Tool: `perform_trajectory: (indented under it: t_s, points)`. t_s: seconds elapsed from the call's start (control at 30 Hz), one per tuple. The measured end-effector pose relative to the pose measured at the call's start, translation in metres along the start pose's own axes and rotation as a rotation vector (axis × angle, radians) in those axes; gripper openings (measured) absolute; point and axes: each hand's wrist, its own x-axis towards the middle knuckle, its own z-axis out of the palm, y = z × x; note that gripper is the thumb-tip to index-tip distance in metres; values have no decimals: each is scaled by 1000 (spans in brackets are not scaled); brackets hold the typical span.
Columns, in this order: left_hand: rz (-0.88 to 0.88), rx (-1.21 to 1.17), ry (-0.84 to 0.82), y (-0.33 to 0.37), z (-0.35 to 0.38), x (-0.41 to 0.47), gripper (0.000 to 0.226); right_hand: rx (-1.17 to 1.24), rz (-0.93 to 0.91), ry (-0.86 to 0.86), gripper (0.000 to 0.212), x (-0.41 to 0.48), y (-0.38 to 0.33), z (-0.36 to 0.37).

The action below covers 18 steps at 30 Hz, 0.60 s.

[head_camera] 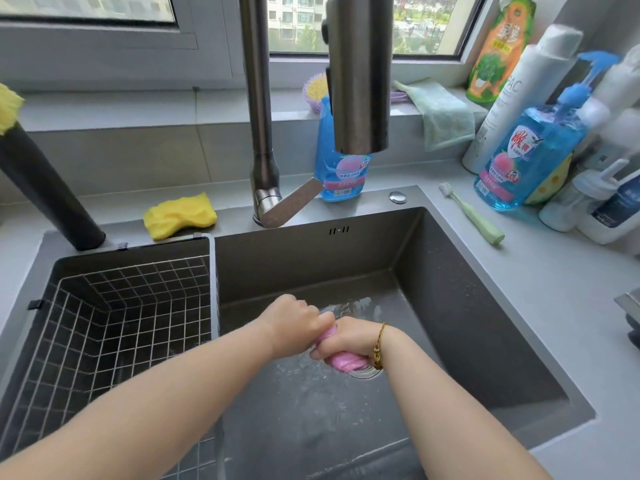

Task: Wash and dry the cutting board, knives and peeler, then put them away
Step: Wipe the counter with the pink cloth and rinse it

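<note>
Both my hands hold a twisted pink cloth [341,362] low over the dark sink [485,306], just above the drain. My left hand [294,323] grips the cloth's upper end, fingers curled round it. My right hand [349,344], with a gold bracelet at the wrist, grips the lower end right beside the left. Water lies on the sink floor around the drain. No cutting board, knife or peeler shows in this view.
A wire basket [114,323] fills the sink's left part. The tall faucet [360,74] hangs over the middle. A yellow sponge [180,214] lies behind the sink. Blue soap bottles [530,157], other bottles, a green brush [474,216] and a green towel [443,116] crowd the right counter and sill.
</note>
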Motion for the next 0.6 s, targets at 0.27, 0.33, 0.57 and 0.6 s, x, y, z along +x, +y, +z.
perform_trajectory:
  t_s: [0.27,0.33,0.57,0.6]
  points:
    - [-1023,-1638,-49,28,1,-7,41,-727,115,670,20,-3,3,19]
    - [-1218,-2044,148,23,-6,-2,21,-1036,-127,944,23,-1,2,27]
    - [-1447,-2455,398,8,-9,7,23,-933,-848,1362,12,16,25,57]
    - [-1421,-2459,462,10,-12,10,26,-852,-858,1362,14,18,26,58]
